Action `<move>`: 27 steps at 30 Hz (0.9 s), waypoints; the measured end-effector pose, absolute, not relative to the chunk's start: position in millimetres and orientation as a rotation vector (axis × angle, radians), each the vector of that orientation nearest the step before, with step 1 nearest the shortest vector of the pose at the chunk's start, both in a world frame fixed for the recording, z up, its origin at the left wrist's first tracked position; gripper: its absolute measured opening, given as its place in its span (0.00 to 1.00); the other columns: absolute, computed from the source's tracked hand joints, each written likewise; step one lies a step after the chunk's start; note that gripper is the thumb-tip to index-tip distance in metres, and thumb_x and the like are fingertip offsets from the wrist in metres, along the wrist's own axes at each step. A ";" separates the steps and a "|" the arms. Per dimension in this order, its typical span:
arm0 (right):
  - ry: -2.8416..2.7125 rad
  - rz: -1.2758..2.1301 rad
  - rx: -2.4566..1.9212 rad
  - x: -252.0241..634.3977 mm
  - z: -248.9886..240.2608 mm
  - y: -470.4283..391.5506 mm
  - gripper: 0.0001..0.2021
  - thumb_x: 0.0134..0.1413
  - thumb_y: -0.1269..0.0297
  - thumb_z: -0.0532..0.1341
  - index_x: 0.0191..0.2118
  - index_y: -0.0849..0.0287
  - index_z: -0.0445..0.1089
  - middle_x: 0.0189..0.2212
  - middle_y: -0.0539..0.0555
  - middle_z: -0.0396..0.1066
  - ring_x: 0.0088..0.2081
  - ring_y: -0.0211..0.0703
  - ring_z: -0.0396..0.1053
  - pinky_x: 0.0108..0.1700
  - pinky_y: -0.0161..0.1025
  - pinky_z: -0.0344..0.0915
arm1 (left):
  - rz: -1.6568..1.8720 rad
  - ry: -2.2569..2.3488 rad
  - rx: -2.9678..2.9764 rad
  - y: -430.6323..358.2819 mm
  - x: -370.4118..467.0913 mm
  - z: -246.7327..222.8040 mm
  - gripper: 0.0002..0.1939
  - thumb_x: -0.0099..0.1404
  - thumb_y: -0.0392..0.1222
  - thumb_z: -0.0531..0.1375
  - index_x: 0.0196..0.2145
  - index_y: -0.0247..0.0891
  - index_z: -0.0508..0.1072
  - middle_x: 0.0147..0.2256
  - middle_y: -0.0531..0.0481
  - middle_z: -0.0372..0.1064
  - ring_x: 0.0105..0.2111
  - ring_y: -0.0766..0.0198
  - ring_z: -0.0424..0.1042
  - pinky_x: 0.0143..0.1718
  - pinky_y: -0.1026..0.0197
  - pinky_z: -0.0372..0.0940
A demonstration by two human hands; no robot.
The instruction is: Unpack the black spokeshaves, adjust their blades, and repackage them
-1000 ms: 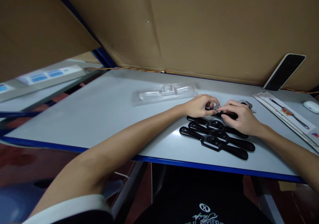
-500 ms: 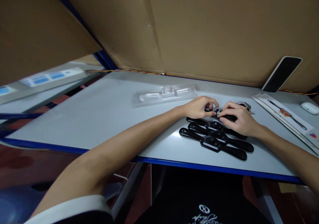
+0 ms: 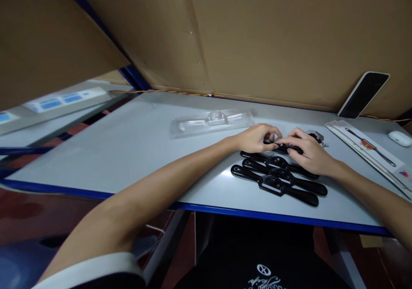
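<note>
At the bottom centre of the frame, a dark shirt (image 3: pixel 264 246) with white lettering is seen below the blue front edge of the desk (image 3: pixel 128 143). Right of centre, three black two-handled tools are laid in a slanting row: the nearest tool (image 3: pixel 272 182), its slotted middle turned to the front edge; the second tool (image 3: pixel 283 174), just behind it; and the third tool (image 3: pixel 277 162), whose right handle is partly covered.

Just beyond this row, the fourth tool (image 3: pixel 282 149) is held low over the desk between both hands. Its left part is pinched between the bent fingers and thumb of the left hand (image 3: pixel 259 138). Over its right part the right hand (image 3: pixel 307 151) is curled, index finger and thumb brought to the tool's middle; whether a small piece is pinched there cannot be told.

Behind the right hand, a cluster of metal parts (image 3: pixel 318 136) is partly hidden. At the right, printed cards (image 3: pixel 370 149) are stacked aslant, with a white rounded case (image 3: pixel 399 138) placed near them. A clear plastic tray (image 3: pixel 214 121) is set at upper centre. Farthest back, a phone (image 3: pixel 365 94) is leaned against the brown cardboard wall (image 3: pixel 273 40).
</note>
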State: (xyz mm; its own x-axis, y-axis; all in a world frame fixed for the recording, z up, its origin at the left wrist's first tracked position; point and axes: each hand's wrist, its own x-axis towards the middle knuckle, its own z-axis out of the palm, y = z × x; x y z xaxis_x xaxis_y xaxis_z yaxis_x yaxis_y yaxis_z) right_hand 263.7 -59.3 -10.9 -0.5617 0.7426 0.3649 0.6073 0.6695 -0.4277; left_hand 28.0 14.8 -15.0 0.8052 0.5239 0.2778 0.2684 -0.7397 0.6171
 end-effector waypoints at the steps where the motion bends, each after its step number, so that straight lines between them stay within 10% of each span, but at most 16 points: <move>1: -2.353 0.339 -1.052 263.1 -10.6 -59.6 0.19 0.63 0.71 0.58 0.54 0.49 0.79 0.43 0.56 0.69 0.42 0.48 0.71 0.51 0.52 0.69 | 0.595 0.583 2.421 14.7 27.8 -14.9 0.18 0.62 0.48 0.61 0.44 0.34 0.78 0.31 0.50 0.71 0.32 0.62 0.69 0.37 0.58 0.65; 27: -2.220 0.307 -1.061 260.6 -9.9 -54.5 0.07 0.65 0.63 0.63 0.39 0.54 0.79 0.34 0.53 0.76 0.34 0.45 0.72 0.40 0.44 0.69 | 0.582 0.625 2.424 12.9 27.2 -14.8 0.20 0.63 0.50 0.61 0.46 0.34 0.77 0.32 0.50 0.70 0.31 0.63 0.68 0.36 0.59 0.63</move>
